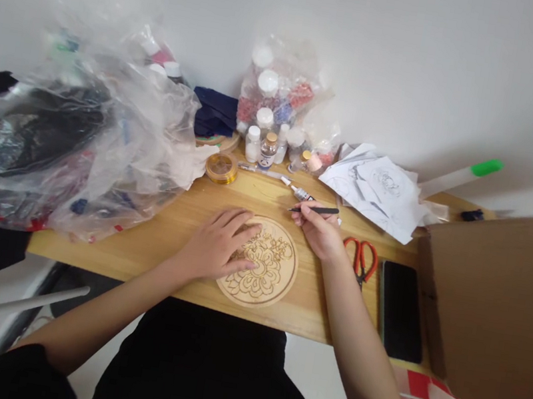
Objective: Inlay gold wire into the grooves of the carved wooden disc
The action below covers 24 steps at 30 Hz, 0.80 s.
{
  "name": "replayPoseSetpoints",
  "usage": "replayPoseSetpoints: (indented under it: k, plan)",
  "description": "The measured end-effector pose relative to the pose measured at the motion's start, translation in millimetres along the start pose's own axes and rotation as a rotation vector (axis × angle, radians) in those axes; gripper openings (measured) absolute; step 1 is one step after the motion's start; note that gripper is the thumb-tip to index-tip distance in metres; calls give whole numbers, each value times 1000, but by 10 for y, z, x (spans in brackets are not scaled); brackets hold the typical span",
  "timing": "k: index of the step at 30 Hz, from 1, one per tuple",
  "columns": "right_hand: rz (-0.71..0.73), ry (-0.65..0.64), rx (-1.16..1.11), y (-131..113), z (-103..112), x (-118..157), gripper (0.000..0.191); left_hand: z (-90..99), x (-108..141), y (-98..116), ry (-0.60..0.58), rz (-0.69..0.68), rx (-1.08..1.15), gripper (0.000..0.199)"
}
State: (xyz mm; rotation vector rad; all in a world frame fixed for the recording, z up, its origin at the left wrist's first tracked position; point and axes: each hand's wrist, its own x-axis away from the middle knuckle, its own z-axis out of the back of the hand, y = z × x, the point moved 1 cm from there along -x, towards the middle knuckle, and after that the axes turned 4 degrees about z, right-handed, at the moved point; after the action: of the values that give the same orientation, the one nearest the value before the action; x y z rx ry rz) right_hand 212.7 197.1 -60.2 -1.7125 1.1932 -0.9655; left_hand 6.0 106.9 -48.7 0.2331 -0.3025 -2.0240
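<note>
A round wooden board (259, 272) with a raised, gold-lined flower pattern lies flat near the table's front edge. My left hand (221, 246) rests on its left side, fingers spread and flat, covering part of the pattern. Just above the board's right side, my right hand (318, 229) is closed around a pair of slim black tweezers (322, 211), whose points face left. Behind that hand lies a small tube (302, 194) with a white tip. A spool of gold wire (221, 168) sits beyond my left hand.
Orange-handled pliers (361, 258) and a black phone (401, 310) lie right of my forearm, beside a cardboard box (497, 303). Paper sheets (375, 183), small bottles (268, 151) and a pen (265, 172) line the back. Large plastic bags (126, 157) crowd the left.
</note>
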Motion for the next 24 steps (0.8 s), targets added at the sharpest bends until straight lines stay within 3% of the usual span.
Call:
replayPoseSetpoints:
  k: [24]
  plan:
    - [84,13,108,89,-3,11,21,-58,32,-54,48,-59,42,57]
